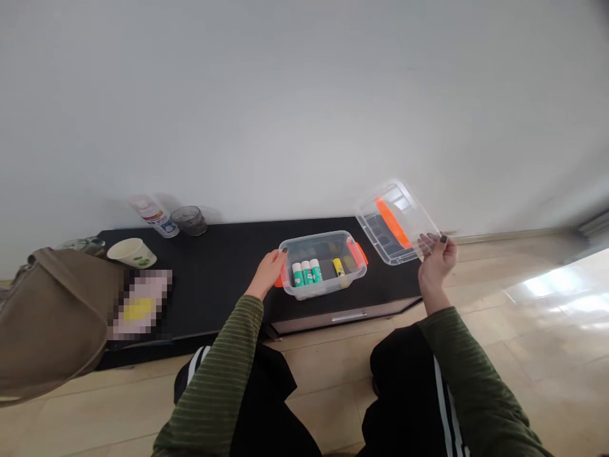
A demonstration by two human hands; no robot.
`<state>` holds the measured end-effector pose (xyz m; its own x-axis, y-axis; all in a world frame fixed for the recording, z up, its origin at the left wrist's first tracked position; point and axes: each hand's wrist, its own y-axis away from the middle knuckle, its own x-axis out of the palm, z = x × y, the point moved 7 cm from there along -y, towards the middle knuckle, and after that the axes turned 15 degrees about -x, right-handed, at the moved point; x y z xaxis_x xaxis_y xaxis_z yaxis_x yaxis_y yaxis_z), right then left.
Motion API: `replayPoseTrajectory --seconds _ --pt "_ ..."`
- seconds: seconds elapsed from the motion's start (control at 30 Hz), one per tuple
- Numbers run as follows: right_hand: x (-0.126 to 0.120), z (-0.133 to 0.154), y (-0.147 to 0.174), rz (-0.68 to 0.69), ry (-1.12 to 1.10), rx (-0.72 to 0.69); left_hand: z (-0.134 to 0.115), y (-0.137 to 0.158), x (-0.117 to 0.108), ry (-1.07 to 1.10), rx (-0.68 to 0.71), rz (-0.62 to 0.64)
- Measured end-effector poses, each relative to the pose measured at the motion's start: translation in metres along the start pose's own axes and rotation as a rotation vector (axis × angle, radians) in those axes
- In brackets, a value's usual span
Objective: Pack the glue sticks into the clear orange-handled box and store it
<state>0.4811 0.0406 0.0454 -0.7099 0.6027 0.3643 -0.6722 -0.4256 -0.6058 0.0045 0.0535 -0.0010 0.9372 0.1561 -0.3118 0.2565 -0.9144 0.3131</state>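
Note:
A clear plastic box (323,291) with orange side latches stands on the black cabinet top, its top uncovered. Inside it, to the left, three green-and-white glue sticks (307,273) are lined up, and a yellow stick (339,266) lies to the right. My left hand (272,271) grips the box's left rim, thumb on the edge. Off to the right, my right hand (438,257) pinches one corner of the clear lid (402,222) with its orange handle. The lid is tilted up, apart from the box.
On the black cabinet (228,266) stand a paper cup (132,252), a dark glass (189,220) and a spray can (155,216). A brown bag (61,317) is at the left, near a blurred pink packet (143,301). A grey wall (304,114) rises behind.

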Motion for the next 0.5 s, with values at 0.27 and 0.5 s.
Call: replayPoseTrajectory --seconds 0.27,0.5 --pt "0.11 -0.056 0.069 0.251 -0.132 0.773 0.005 -0.018 0.009 0.082 0.003 0.112" --pt "0.152 -0.059 0.084 0.559 -0.106 0.686 0.013 -0.018 0.015 0.261 -0.173 0.219"
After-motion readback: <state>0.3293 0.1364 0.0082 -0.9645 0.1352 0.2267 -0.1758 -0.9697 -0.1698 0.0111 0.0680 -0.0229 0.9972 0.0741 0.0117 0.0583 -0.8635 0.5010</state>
